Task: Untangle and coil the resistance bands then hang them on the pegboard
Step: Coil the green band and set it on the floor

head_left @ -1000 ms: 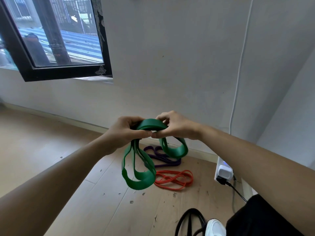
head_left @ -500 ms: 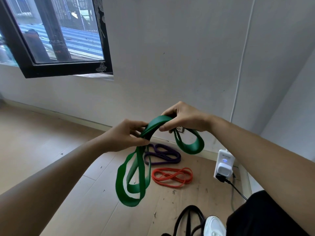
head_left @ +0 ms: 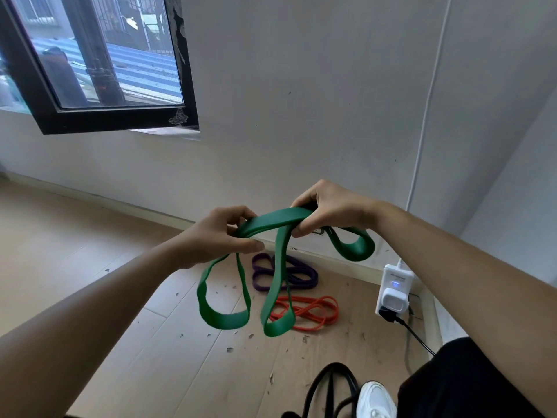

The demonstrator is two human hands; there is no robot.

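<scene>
1. Green resistance band [head_left: 272,220]: I hold it up in the air in front of me, over the wooden floor [head_left: 90,251], with a doubled stretch of it running straight from one hand to the other.
2. My left hand [head_left: 217,236] has its fingers and thumb curled in, pinching the lower end of that stretch.
3. My right hand [head_left: 328,211] sits a little higher and grips the other end, fingers curled over the top and the thumb pressing from beneath.
4. One long loop of the band hangs below my left hand. A second drops from under my right thumb, and the two bottoms hang side by side clear of the floor.
5. A shorter loop sticks out beneath my right wrist, towards the wall.
6. On the floor beyond and below my hands lies a purple band [head_left: 304,274], bunched in folds near the skirting.
7. An orange-red band [head_left: 313,312] lies just nearer to me than the purple one, partly behind the hanging green loops.
8. Below my right forearm a black band [head_left: 331,384] lies on the floor beside my white shoe [head_left: 375,399].
9. To the right of the bands, under my right arm, a white power strip [head_left: 394,292] leans at the wall with a blue light lit and a black cord [head_left: 413,333] plugged in.
10. Up and to the left of my hands is a black-framed window [head_left: 99,55].
</scene>
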